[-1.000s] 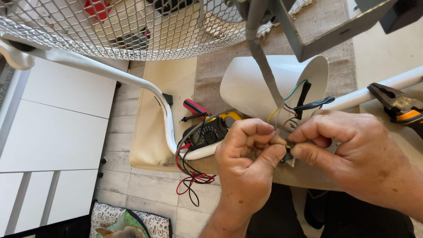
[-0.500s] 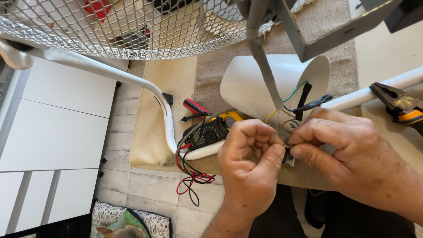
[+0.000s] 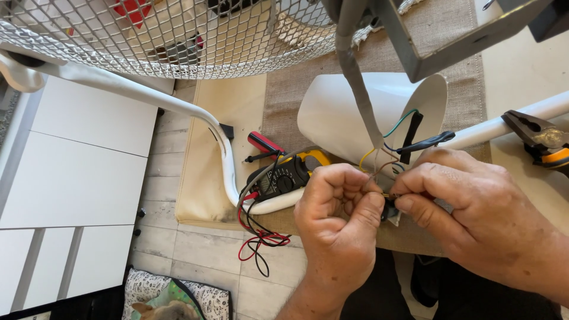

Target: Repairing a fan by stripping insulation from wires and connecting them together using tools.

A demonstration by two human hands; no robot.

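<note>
Joining wire ends (image 3: 384,193) at 5 o'clock of the white cone (image 3: 355,115), left hand (image 3: 338,222) and right hand (image 3: 474,219) both pinched shut on them, likely needing a firm twist next, meter (image 3: 278,178) lying at 9 o'clock.

My fingers (image 3: 355,195) cover the small part where the thin wires (image 3: 379,159) end; the pliers (image 3: 542,139) run off the right edge.

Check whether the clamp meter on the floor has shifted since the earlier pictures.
No. The clamp meter lies in the same spot against the bend of the white tube, as before, with its red and black leads trailing below.
</note>
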